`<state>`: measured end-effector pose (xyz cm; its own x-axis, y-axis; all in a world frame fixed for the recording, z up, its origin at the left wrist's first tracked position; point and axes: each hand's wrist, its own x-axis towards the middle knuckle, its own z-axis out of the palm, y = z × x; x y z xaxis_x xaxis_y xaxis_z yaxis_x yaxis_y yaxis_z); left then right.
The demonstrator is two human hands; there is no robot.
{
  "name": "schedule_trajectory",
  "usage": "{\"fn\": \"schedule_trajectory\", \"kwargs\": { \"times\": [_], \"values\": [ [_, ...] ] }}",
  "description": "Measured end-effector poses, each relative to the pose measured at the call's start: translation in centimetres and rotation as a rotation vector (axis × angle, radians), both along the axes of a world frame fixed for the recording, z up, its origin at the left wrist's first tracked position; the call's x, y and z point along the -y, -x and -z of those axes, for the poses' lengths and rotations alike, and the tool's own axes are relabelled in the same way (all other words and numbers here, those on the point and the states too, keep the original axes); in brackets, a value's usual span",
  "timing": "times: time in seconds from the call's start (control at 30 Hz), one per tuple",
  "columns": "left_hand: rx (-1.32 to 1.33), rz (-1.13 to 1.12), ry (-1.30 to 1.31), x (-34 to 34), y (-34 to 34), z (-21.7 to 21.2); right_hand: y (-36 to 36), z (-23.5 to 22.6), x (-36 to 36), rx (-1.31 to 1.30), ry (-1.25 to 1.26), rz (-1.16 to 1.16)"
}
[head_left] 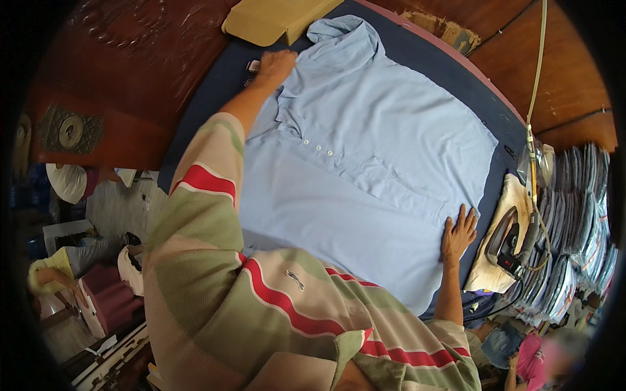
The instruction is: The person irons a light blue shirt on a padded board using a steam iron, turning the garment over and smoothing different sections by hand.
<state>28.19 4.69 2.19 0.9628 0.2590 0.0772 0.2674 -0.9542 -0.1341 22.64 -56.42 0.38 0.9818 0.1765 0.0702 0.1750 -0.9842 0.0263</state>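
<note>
A light blue shirt (391, 111) lies spread over a dark navy ironing surface (202, 130), its small white buttons running down the middle. My left hand (277, 68) is at the far left edge of the shirt, fingers closed on the fabric near the shoulder. At the right, near the hem, my right hand (460, 234) rests flat on the cloth with its fingers spread. Soft creases run along the buttoned strip and toward the right edge. Just right of my right hand, an iron (507, 251) rests on a beige pad (486, 277).
A brown cardboard box (277, 23) stands at the far edge. A hose (540, 58) hangs down toward the iron. Stacks of folded garments in clear bags (577, 202) stand at the right. Other people are at lower left, in yellow (52, 264), and lower right, in pink (533, 365).
</note>
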Motion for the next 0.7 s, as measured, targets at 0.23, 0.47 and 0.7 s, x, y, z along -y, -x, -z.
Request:
{"fn": "schedule_trajectory", "kwargs": {
  "times": [0.23,0.47,0.7],
  "values": [
    [0.474,0.088,-0.253,-0.7,0.3,-3.4,0.6,-0.3,0.1,-0.002,-0.001,0.019],
    [0.193,0.049,-0.103,0.5,2.9,1.0,-0.2,-0.4,1.2,-0.054,-0.052,0.041],
    [0.335,0.298,0.120,7.4,-3.9,-3.5,-13.6,-0.4,-0.6,0.248,-0.509,-0.016]
  ]
}}
